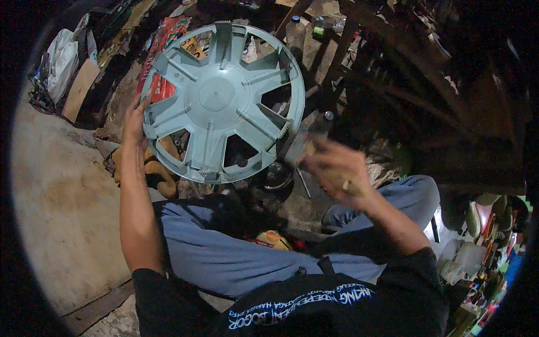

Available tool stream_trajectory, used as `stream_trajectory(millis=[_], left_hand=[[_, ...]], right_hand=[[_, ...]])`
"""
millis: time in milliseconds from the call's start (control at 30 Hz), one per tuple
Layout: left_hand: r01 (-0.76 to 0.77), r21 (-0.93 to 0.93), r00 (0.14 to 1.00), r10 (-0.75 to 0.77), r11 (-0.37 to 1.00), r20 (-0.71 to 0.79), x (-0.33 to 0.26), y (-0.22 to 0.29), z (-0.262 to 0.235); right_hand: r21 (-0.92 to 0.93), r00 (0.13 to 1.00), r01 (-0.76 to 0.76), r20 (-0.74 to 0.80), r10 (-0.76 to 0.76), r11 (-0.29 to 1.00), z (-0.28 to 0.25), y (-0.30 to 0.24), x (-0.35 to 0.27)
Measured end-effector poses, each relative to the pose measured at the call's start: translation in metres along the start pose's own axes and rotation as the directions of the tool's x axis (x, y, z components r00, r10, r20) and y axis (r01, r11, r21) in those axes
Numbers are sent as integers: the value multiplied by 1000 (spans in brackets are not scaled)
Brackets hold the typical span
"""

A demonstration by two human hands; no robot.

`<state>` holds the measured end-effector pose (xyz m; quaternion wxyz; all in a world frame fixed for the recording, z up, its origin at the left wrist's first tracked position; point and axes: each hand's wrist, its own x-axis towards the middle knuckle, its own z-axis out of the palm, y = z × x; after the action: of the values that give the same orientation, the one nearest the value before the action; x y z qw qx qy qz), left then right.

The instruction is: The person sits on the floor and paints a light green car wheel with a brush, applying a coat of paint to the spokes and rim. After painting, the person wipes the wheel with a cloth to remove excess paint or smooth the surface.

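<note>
A pale grey-green wheel cover [216, 109] is tilted up in front of me, its ribbed side with several spokes facing me. My left hand [135, 117] is closed on its left rim, the fingertips partly hidden behind it. Just off the lower right rim, my right hand [339, 168] is closed around a tool with a yellowish, wood-like handle [351, 187]. Motion smears this hand and the tool's greyish front end [295, 149]. Whether that end touches the rim I cannot tell.
Below the wheel cover sits a dark round container [278, 176]. Bottles [295, 33] and wood scraps lie beyond it. A plywood-like board [62, 208] covers the left side. Shoes [478, 216] and clutter are piled at right. My bent legs [236, 247] frame the work spot.
</note>
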<state>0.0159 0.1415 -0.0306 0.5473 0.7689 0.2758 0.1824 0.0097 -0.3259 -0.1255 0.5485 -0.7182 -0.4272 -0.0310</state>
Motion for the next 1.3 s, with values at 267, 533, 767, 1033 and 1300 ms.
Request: stream_trajectory(millis=[267, 533, 767, 1033, 1300], left_hand=[[13, -26, 1000, -12, 1000, 28, -7, 6, 4], [2, -98, 999, -6, 995, -37, -5, -6, 7], [19, -90, 999, -17, 996, 27, -7, -1, 0], [55, -64, 998, -52, 996, 47, -4, 3, 0], [33, 12, 999, -33, 999, 36, 0, 4, -1]], right_hand=[[-305, 975, -178, -182, 126, 936, 12, 9, -10], [-105, 960, -156, -249, 126, 982, 24, -8, -9], [38, 860, -333, -397, 320, 942, 26, -16, 2], [-90, 929, -108, -363, 68, 990, 1, 17, -3], [-45, 964, -177, -210, 164, 983, -23, -4, 21]])
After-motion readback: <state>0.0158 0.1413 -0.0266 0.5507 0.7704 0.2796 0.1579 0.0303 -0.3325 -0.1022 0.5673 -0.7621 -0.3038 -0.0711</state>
